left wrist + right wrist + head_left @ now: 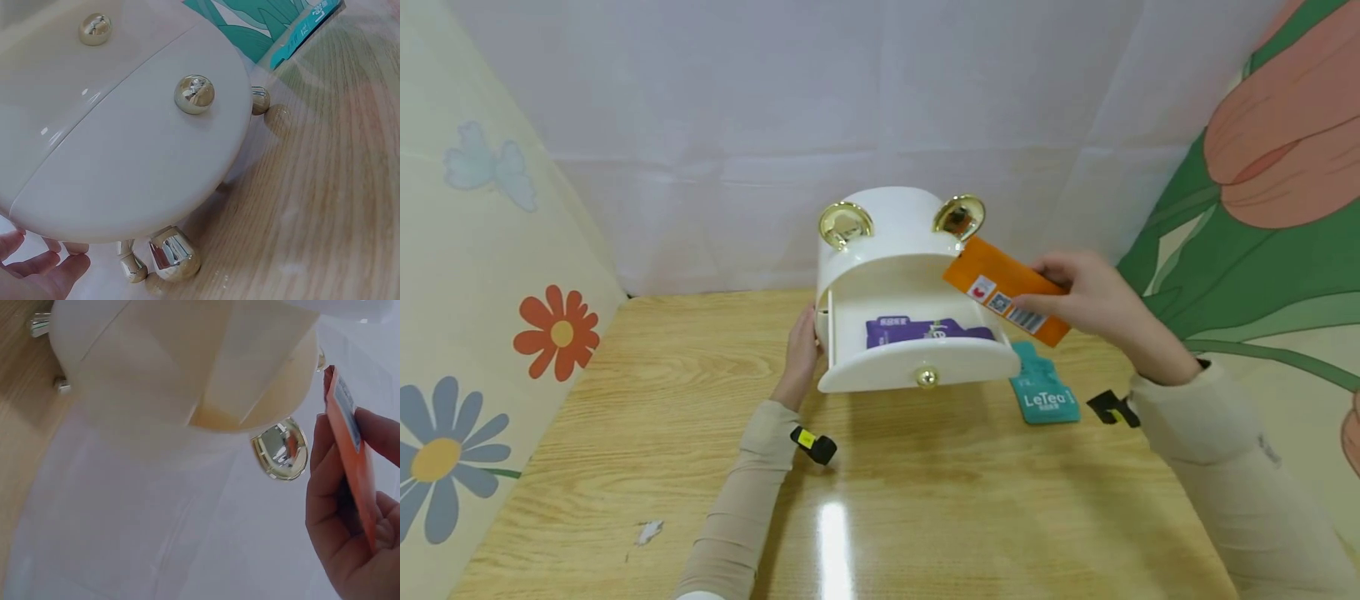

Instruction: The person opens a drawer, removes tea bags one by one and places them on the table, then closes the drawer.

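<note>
A white rounded storage box (891, 221) with gold ear-shaped pieces stands on the table, its drawer (857, 377) pulled out toward me. Inside the drawer lies a purple LeTea packet (910, 332). My left hand (802, 354) rests against the box's left side; in the left wrist view its fingers (39, 264) touch near the lower edge. Above the drawer's right side, my right hand (1086, 296) pinches an orange packet (973, 267) with a white barcode label, tilted and apart from the drawer. A teal LeTea packet (1047, 402) lies to the right of the box.
The box stands on gold feet (175, 253), and its drawer has a gold knob (927, 377). A pale cloth (722, 150) hangs behind the wooden table (910, 517). Painted flower panels stand at both sides. A small pale scrap (650, 532) lies at front left.
</note>
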A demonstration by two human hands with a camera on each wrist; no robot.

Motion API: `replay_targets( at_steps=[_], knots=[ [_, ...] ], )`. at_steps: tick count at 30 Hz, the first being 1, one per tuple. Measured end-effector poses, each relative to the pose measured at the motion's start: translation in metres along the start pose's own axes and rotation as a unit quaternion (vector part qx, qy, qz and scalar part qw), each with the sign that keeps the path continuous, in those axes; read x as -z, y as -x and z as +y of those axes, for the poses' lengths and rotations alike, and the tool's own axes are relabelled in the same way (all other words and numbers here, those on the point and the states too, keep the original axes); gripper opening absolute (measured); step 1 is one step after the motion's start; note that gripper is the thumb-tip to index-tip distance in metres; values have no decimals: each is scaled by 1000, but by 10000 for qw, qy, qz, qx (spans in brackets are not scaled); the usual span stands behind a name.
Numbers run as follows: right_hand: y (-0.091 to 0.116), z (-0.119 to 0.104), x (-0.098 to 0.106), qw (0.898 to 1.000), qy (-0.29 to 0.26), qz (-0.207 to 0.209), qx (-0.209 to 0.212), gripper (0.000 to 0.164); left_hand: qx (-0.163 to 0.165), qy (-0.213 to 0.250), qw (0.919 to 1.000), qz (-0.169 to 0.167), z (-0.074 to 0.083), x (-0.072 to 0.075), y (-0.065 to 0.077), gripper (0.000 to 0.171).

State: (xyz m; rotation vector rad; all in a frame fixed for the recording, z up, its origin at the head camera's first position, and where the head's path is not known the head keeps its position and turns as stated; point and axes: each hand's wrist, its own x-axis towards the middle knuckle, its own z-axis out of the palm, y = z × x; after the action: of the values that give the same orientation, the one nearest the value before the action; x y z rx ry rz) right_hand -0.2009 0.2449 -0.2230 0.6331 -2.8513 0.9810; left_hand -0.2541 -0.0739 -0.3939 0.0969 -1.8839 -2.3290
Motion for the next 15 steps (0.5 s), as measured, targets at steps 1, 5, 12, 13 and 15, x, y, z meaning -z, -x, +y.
replay_targets(
  at_steps=[1, 5, 12, 13, 15],
  knots=[
    [2, 2, 0, 10000, -34, 24, -58, 25, 2, 22, 10000, 10, 0, 0, 0, 42],
    [8, 13, -1, 9991, -229, 128, -319, 25, -10, 14, 10000, 0, -2, 1, -1, 42],
    [16, 43, -7, 9918, -698, 310, -1023, 40, 1, -130, 9998, -128, -2, 2, 0, 43],
    [16, 48, -9, 9904, -751, 335, -1115, 41, -7, -148, 9998, -133, -2, 2, 0, 43],
    [16, 58, -11, 9877, -847, 340, -1271, 43, -21, -215, 9997, -114, -1, 3, 0, 43]
  ],
)
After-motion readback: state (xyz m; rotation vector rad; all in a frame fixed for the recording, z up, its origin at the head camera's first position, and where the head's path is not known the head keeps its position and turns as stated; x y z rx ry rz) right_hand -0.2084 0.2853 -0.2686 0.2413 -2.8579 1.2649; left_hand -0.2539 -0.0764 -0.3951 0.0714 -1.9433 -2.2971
